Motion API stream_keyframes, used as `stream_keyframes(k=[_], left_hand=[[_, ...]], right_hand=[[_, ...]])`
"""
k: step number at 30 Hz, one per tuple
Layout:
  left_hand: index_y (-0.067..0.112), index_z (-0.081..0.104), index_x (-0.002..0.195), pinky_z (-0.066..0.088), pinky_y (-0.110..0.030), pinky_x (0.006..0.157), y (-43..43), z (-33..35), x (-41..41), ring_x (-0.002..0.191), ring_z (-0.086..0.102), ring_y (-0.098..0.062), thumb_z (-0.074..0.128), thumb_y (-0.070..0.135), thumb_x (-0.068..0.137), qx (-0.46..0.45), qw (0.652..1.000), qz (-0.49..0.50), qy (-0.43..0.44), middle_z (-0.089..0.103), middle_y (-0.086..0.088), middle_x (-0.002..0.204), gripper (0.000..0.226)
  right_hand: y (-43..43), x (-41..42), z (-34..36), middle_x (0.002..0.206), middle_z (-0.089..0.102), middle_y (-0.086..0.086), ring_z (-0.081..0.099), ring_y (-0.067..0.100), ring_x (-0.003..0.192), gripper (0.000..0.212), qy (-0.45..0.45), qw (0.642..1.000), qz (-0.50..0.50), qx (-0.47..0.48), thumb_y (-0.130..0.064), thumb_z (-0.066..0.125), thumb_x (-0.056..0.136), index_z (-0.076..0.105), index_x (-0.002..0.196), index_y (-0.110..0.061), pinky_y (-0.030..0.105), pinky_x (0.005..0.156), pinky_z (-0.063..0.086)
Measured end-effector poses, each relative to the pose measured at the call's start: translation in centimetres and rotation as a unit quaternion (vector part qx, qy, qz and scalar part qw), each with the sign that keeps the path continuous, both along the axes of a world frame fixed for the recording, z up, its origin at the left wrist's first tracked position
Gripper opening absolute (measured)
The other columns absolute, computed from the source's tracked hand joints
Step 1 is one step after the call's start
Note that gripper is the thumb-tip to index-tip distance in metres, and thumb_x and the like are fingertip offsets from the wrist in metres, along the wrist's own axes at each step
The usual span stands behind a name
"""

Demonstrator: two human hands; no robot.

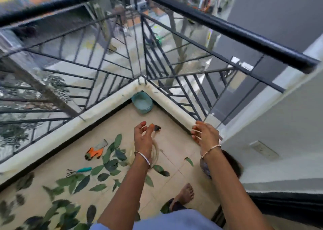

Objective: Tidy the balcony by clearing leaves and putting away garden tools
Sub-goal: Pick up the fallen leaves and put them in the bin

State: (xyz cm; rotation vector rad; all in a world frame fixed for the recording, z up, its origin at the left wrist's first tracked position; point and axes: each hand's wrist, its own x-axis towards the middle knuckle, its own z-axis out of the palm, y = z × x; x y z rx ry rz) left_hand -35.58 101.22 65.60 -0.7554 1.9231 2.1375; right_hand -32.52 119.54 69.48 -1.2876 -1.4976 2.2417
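1. Left hand point(142, 137) and right hand point(205, 135): both grips open, fingers spread, holding nothing, above the floor.
2. Leaves point(111, 161) scattered along the floor's left edge.
3. Hand rake point(79, 170) and gloves point(94, 153) among them; teal tub point(142, 102) in far corner.

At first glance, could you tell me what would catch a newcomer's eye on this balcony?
Green leaves lie scattered over the tiled floor, mostly left of the person. Among them sit orange gloves and a teal-handled hand rake, while a teal basin is tucked into the far corner under the black railing. The left hand and right hand are raised over the floor, fingers open.
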Motion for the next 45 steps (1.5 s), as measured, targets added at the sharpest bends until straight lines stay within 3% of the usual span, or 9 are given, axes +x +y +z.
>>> stream_keyframes(k=[6, 16, 19, 26, 30, 33, 38, 45], left_hand=[[0.027, 0.056, 0.116, 0.049, -0.034, 0.072, -12.8, 2.8, 3.4, 0.106, 0.057, -0.018, 0.063, 0.03, 0.092, 0.009, 0.996, 0.073, 0.048, 0.059, -0.005, 0.123, 0.025], [0.022, 0.059, 0.116, 0.051, -0.038, 0.078, -32.0, 4.8, 11.3, 0.097, 0.059, -0.016, 0.063, 0.025, 0.092, 0.04, 0.964, 0.255, 0.058, 0.062, -0.001, 0.113, 0.025], [0.025, 0.06, 0.112, 0.051, -0.04, 0.081, -36.7, 4.5, 13.8, 0.097, 0.059, -0.016, 0.064, 0.025, 0.091, 0.038, 0.944, 0.322, 0.056, 0.061, 0.002, 0.109, 0.021], [0.019, 0.058, 0.11, 0.043, -0.032, 0.07, -45.6, 4.2, 17.8, 0.087, 0.055, -0.013, 0.062, 0.021, 0.092, 0.03, 0.888, 0.454, 0.06, 0.061, 0.0, 0.104, 0.019], [0.016, 0.059, 0.118, 0.047, -0.037, 0.077, -50.5, 2.8, 19.4, 0.098, 0.06, -0.018, 0.065, 0.025, 0.091, 0.019, 0.853, 0.52, 0.046, 0.063, -0.007, 0.118, 0.03], [0.023, 0.059, 0.11, 0.045, -0.033, 0.069, -53.8, 2.3, 20.0, 0.096, 0.06, -0.017, 0.066, 0.026, 0.09, 0.02, 0.827, 0.561, 0.037, 0.064, -0.007, 0.116, 0.021], [0.023, 0.058, 0.11, 0.046, -0.035, 0.071, -60.1, 2.5, 18.4, 0.095, 0.057, -0.018, 0.064, 0.022, 0.091, 0.022, 0.788, 0.615, 0.025, 0.063, -0.002, 0.107, 0.02], [0.017, 0.056, 0.119, 0.047, -0.039, 0.083, -67.0, 1.9, 14.3, 0.09, 0.058, -0.011, 0.063, 0.02, 0.092, 0.046, 0.743, 0.668, 0.011, 0.064, 0.002, 0.106, 0.028]], right_hand=[[-13.1, 0.4, 2.5, 0.072, 0.061, 0.009, 0.056, 0.017, 0.054, 0.014, 0.044, 0.997, 0.064, 0.009, -0.001, 0.051, 0.093, 0.063, 0.092, -0.006, 0.023, 0.045, 0.047], [-33.0, 3.8, 3.6, 0.077, 0.064, 0.008, 0.06, 0.02, 0.065, 0.017, 0.034, 0.969, 0.244, 0.02, -0.005, 0.05, 0.094, 0.065, 0.088, -0.01, 0.03, 0.06, 0.05], [-38.6, 4.2, 3.4, 0.078, 0.064, 0.008, 0.06, 0.019, 0.065, 0.018, 0.045, 0.946, 0.319, 0.027, -0.006, 0.048, 0.095, 0.065, 0.092, -0.01, 0.03, 0.062, 0.05], [-50.2, 3.7, 2.6, 0.079, 0.065, 0.009, 0.062, 0.02, 0.065, 0.019, 0.033, 0.893, 0.447, 0.03, -0.008, 0.049, 0.096, 0.065, 0.087, -0.013, 0.029, 0.058, 0.049], [-57.0, 3.2, 1.8, 0.08, 0.062, 0.01, 0.059, 0.02, 0.063, 0.019, 0.017, 0.857, 0.515, 0.015, -0.007, 0.044, 0.098, 0.063, 0.101, -0.006, 0.028, 0.058, 0.046], [-61.9, 2.7, 1.6, 0.076, 0.06, 0.01, 0.055, 0.019, 0.06, 0.023, 0.014, 0.832, 0.555, 0.011, -0.003, 0.042, 0.096, 0.062, 0.108, 0.0, 0.026, 0.055, 0.043], [-70.1, -0.3, 1.8, 0.08, 0.062, 0.013, 0.057, 0.019, 0.06, 0.021, 0.011, 0.792, 0.61, 0.017, -0.003, 0.045, 0.096, 0.065, 0.104, -0.001, 0.028, 0.057, 0.046], [-80.6, -6.1, 1.0, 0.071, 0.06, 0.01, 0.053, 0.018, 0.053, 0.021, -0.001, 0.764, 0.645, 0.019, 0.0, 0.044, 0.094, 0.063, 0.089, -0.007, 0.021, 0.046, 0.044]])
